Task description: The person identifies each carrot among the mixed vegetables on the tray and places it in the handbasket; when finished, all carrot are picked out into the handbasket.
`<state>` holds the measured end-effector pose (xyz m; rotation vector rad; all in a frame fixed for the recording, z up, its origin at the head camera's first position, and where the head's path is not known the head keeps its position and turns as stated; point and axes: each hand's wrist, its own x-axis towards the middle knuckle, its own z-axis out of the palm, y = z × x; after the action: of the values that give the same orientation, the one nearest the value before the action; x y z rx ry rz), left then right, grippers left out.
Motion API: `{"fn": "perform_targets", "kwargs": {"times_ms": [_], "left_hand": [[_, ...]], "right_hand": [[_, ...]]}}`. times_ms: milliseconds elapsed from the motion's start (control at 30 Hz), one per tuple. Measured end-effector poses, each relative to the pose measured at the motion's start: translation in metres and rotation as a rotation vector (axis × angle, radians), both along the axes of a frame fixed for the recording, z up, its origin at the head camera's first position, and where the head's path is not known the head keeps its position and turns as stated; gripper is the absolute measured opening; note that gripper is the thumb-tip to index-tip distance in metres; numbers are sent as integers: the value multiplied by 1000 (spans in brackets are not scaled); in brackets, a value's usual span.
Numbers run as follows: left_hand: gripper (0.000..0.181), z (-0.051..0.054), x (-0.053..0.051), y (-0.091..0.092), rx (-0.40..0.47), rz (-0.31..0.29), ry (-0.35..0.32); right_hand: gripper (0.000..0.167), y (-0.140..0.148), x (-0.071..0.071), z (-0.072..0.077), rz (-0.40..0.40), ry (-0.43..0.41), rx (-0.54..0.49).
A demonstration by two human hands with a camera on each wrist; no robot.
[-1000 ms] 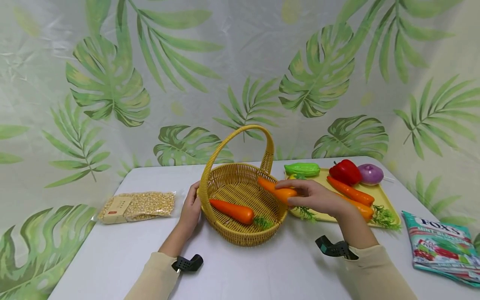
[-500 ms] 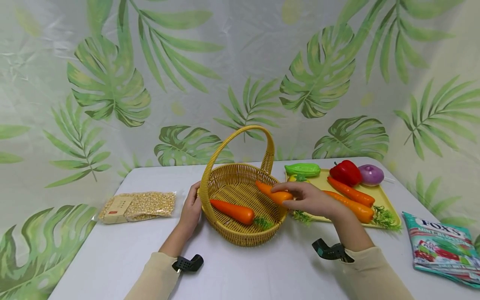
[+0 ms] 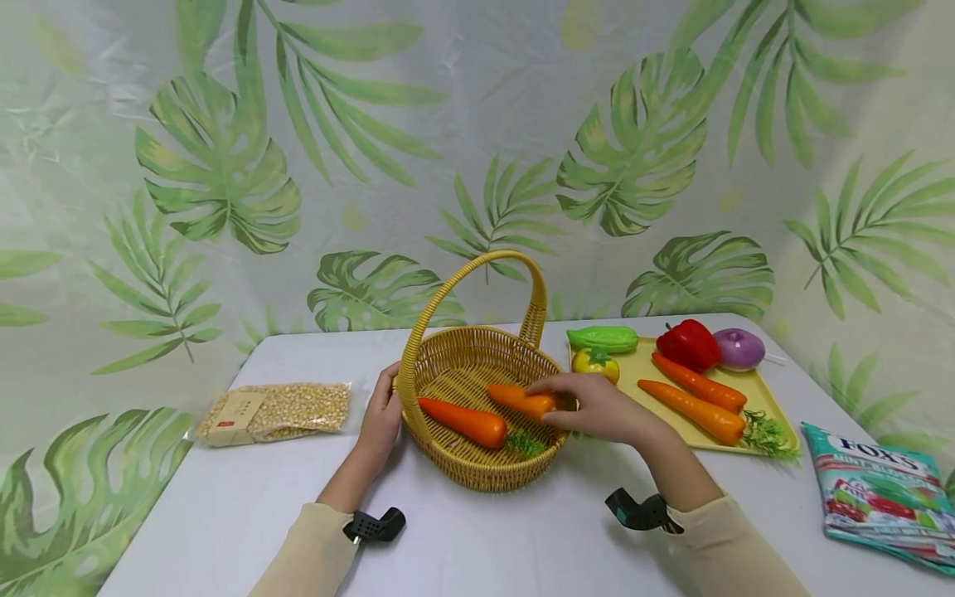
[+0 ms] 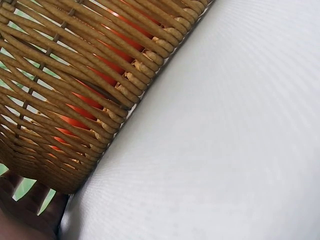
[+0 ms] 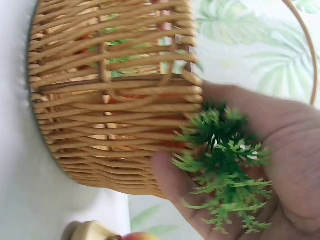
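Observation:
A yellow wicker basket (image 3: 488, 477) with a tall handle holds an orange-red carrot (image 3: 466, 421) with a green top. My left hand (image 3: 382, 423) grips the basket's left side, its fingertips partly hidden. In the left wrist view the fingers of the left hand (image 4: 30, 210) lie against the basket wall (image 4: 55, 95). Inside the basket's right part, my right hand (image 3: 604, 406) holds a second carrot (image 3: 518, 400) by its thick end. The carrot's green top (image 5: 227, 165) hangs out below the right hand's palm (image 5: 280, 160) in the right wrist view, outside the wicker wall (image 5: 120, 120).
Right of the basket, a yellow tray (image 3: 772, 406) bears two carrots, a red pepper (image 3: 688, 344), a purple onion-like vegetable (image 3: 737, 348), a green vegetable (image 3: 603, 337) and a yellow one (image 3: 595, 365). A kernel bag (image 3: 276, 410) lies left, a teal candy bag (image 3: 880, 489) far right.
My right hand has moved left and slightly down with its carrot, which now lies lower inside the basket, nearer the other carrot. The left hand and the basket have stayed put.

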<state>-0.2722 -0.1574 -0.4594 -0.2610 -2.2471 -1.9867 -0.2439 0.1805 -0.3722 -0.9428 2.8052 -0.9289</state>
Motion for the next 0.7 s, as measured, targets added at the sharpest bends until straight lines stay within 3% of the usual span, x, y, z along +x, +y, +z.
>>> {"fn": "perform_targets", "kwargs": {"times_ms": [367,700], "left_hand": [[37,1,1,1,-10,2,5],[37,1,1,1,1,-1,-2]], "right_hand": [[23,-17,2,-8,-183,73,39],[10,-18,1,-8,-170,46,36]]}}
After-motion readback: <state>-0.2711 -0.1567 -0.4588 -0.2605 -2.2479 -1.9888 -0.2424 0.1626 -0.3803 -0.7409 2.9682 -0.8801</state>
